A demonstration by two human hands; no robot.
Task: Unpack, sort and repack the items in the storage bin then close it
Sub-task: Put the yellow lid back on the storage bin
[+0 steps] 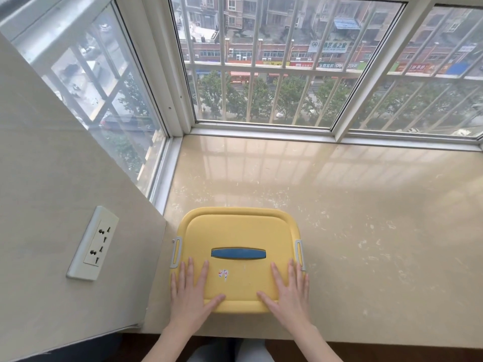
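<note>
On the windowsill (366, 218), yellow bin (235, 231), handle (238, 253) crosswise

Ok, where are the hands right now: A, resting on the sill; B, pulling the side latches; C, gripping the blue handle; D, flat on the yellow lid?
D: the left hand and right hand lie with straight fingers flat on the yellow lid, on the near side of the blue handle.
</note>
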